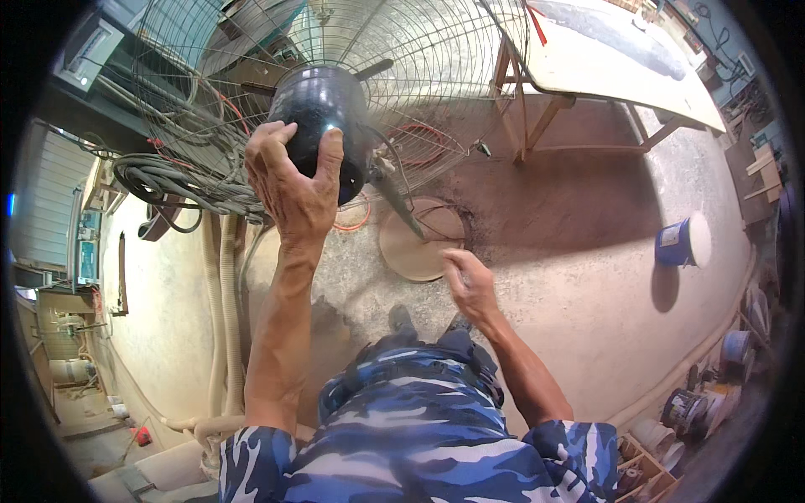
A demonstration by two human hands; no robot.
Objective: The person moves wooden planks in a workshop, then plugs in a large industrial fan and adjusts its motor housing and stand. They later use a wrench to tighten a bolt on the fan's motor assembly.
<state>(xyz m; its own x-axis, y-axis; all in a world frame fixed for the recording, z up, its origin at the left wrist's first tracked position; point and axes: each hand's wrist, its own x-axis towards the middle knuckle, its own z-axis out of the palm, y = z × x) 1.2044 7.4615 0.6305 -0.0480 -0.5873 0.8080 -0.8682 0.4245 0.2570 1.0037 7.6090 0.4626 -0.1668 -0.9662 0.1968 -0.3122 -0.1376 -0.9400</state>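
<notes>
Your left hand (289,180) was raised against the black motor housing (323,117) at the back of a large standing fan, its fingers (272,142) spread over the rounded casing and the thumb pressed up along its right side, so the hand was clasped on the motor. The motor sat at the centre of the wire guard (419,75), which filled the upper middle of the view, tilted toward you. Below it the fan's pole ran down at a slant to a round base (419,243) on the dusty concrete floor (570,277). Your right hand (470,285) hung lower, just over the near edge of that base, fingers loosely curled and holding nothing that I could make out; whether it touched the base I could not tell. To the left of the fan lay a heap of dark hoses (168,184), and pale hoses (222,302) ran down along the floor beside your left forearm. A wooden bench (620,67) stood at the upper right, well apart from the fan. A blue bucket (681,243) sat on the floor to the right, and more tins (713,394) were lined along the right wall.
</notes>
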